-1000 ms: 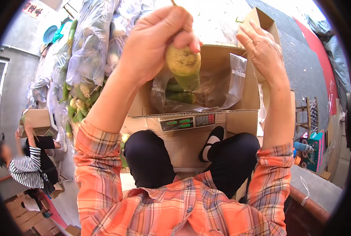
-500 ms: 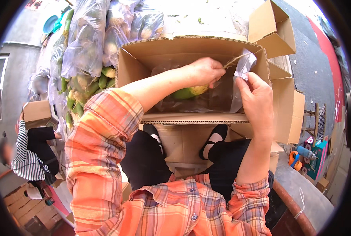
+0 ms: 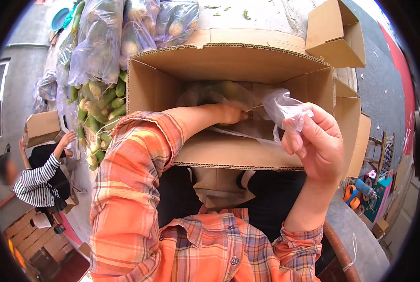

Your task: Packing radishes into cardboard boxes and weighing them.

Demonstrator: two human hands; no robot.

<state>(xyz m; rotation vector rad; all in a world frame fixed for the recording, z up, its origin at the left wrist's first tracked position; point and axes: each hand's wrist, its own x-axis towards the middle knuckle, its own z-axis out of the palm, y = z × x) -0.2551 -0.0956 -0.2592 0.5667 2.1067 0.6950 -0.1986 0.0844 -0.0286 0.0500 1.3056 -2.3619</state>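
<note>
Left hand (image 3: 231, 114): deep inside the open cardboard box (image 3: 229, 63), fingers curled down into the bag; what they grip cannot be told.
Right hand (image 3: 316, 143): fingers pinching the clear plastic bag (image 3: 285, 108) rim at the box's right wall.
Beside the box: bagged green fruit (image 3: 99, 105) piled on its left.

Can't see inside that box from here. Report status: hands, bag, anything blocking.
Left hand down inside cardboard box, in the plastic bag. Right hand pinching bag's edge open. Fruit inside unclear. Nothing blocking.
</note>
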